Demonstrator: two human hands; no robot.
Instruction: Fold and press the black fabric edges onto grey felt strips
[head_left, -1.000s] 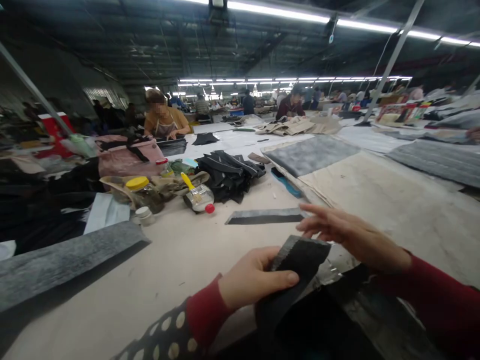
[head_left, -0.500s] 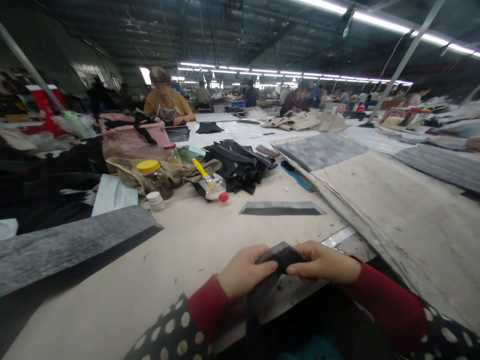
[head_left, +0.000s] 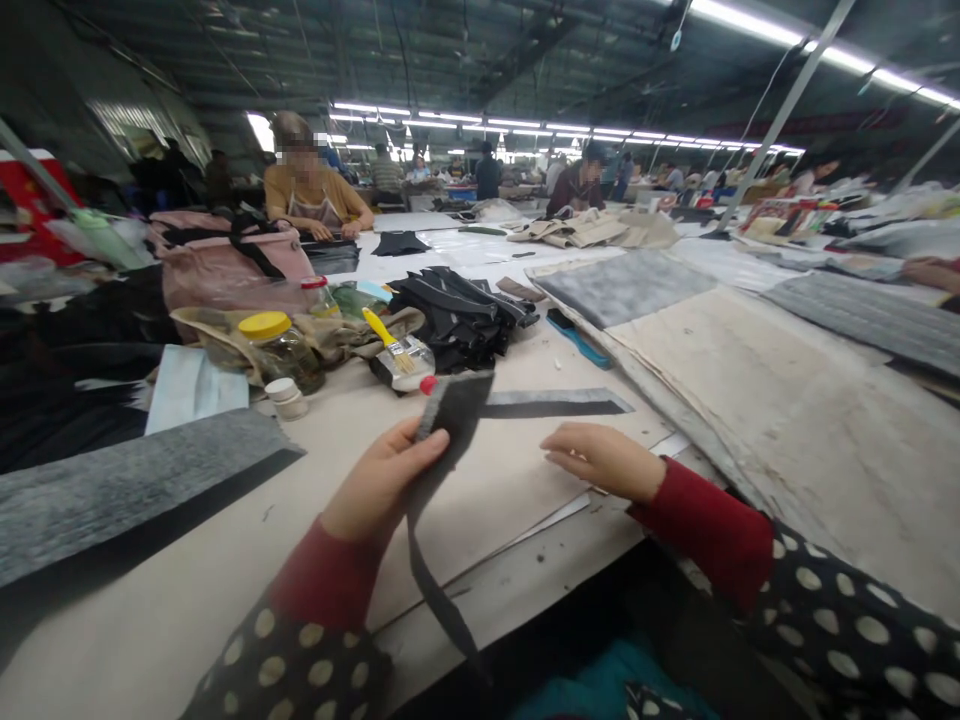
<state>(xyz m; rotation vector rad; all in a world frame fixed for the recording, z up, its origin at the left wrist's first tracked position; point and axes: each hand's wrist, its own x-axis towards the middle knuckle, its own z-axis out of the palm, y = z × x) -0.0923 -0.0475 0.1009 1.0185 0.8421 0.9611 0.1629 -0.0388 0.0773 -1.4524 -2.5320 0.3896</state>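
My left hand (head_left: 382,475) grips a dark grey fabric strip (head_left: 454,420) between thumb and fingers. The strip's upper end stands up above the hand, and its narrow tail hangs past the table's front edge. My right hand (head_left: 600,458) is apart from it, low over the tabletop, with loosely bent fingers and nothing visible in them. Just beyond that hand lies a flat grey-and-black strip (head_left: 559,403), partly hidden behind the held one. At the left, a large grey felt-like piece with a black border (head_left: 150,490) lies on the table.
Behind stand a yellow-lidded jar (head_left: 277,350), a small white bottle (head_left: 286,398), a yellow-handled brush (head_left: 390,340) and a pile of black pieces (head_left: 457,320). A blue-handled brush (head_left: 577,338) lies beside stacked cream sheets (head_left: 750,390). A co-worker (head_left: 315,190) sits across the table.
My right hand has let go of the strip and moved away from my left hand. My left hand has moved left and up with the strip, which now stretches out lengthwise.
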